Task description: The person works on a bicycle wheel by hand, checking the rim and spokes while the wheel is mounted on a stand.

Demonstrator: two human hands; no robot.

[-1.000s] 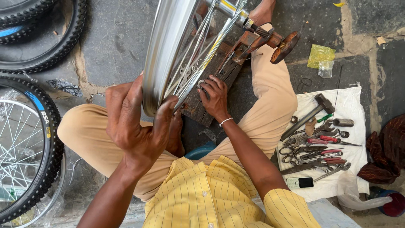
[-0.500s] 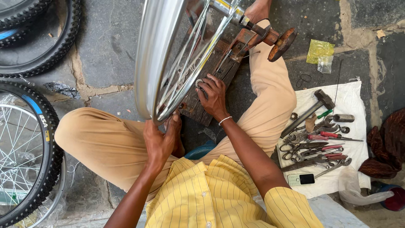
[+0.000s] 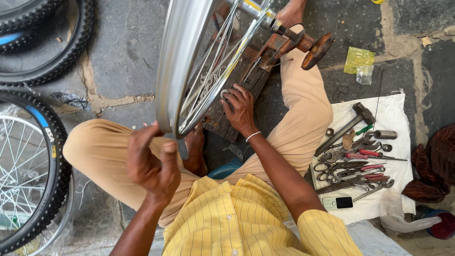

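A bare silver bicycle rim (image 3: 177, 71) with thin spokes stands upright on an axle held in a rusty stand (image 3: 303, 45) above a wooden block (image 3: 237, 90). My right hand (image 3: 241, 111) reaches in among the spokes near the rim's lower part, with its fingers closed on a small round metal tool (image 3: 222, 93). Raised just below the rim's bottom edge, my left hand (image 3: 151, 163) has its fingers loosely curled and holds nothing; one fingertip is at the rim. I sit cross-legged in tan trousers and a yellow striped shirt, with a bare foot (image 3: 195, 147) under the wheel.
A white cloth (image 3: 393, 118) at the right carries a hammer (image 3: 348, 125), pliers, scissors, spanners and a small phone (image 3: 337, 203). Black tyres (image 3: 52, 52) and a spoked wheel (image 3: 28, 170) lie on the stone floor at the left. A dark red rag (image 3: 433, 166) lies far right.
My left hand has come off the rim's lower edge and moved left, up toward the camera. My right hand stays at the spokes. The wheel looks closer.
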